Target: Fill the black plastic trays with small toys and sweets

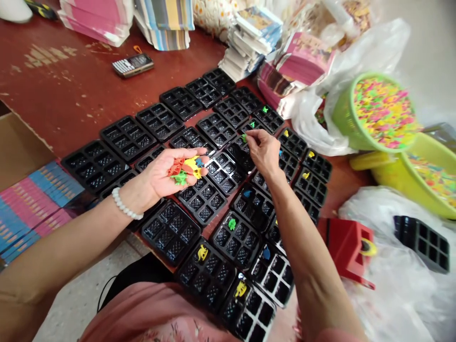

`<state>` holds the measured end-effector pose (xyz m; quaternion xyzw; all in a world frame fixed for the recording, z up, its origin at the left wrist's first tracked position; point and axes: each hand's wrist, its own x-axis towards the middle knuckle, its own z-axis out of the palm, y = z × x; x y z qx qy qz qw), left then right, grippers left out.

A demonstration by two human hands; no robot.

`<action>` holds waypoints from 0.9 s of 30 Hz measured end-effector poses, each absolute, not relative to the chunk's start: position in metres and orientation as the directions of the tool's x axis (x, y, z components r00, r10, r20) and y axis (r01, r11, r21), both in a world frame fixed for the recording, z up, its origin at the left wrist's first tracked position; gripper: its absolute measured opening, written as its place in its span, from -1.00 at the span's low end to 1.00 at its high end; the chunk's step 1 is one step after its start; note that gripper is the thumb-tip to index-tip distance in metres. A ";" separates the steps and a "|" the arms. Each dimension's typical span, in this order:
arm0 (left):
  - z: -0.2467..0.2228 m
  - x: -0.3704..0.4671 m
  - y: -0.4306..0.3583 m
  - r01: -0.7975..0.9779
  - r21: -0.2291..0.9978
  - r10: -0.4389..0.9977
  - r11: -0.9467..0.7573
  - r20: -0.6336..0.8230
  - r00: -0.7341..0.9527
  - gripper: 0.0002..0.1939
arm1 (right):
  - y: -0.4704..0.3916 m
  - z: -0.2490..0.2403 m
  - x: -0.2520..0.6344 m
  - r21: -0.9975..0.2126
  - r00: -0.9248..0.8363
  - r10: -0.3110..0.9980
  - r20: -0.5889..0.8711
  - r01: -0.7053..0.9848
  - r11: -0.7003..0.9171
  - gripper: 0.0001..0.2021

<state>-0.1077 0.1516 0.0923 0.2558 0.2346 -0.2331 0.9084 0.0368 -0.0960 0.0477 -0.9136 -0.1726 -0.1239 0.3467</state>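
Observation:
My left hand (167, 173) is palm up with its fingers out, and a small heap of plastic animal figures (187, 168) in red, yellow, green and blue rests on it. My right hand (263, 149) pinches a green figure (244, 137) over a black six-compartment tray (239, 153). Many such trays stand in rows on the red table. Single figures lie in some compartments, among them a yellow dinosaur (203, 252), a green figure (232, 223) and a blue figure (266, 252). My right forearm hides parts of several trays.
A green basket (351, 114) and a yellow basin (402, 173) full of colourful pieces stand at right. Nearby are a red tape dispenser (347, 249) and a loose black tray (423, 242). Card stacks (245, 47) and a phone (133, 64) sit farther back; printed boxes (39, 204) are at left.

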 end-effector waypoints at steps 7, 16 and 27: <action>0.093 -0.114 0.158 0.535 0.341 -0.288 0.773 -0.562 0.776 -0.77 | -0.111 0.050 0.041 -0.599 0.914 0.106 0.391 0.341 -0.725 -0.77; 0.093 -0.114 0.154 0.571 0.359 -0.338 0.738 -0.536 0.774 -0.81 | -0.082 0.058 0.017 -0.575 0.873 0.310 0.377 0.483 -0.661 -0.76; 0.083 -0.118 0.136 0.653 0.422 -0.526 0.629 -0.387 0.757 -0.77 | -0.026 0.091 -0.064 -0.714 0.617 0.772 0.153 0.609 -0.346 -0.78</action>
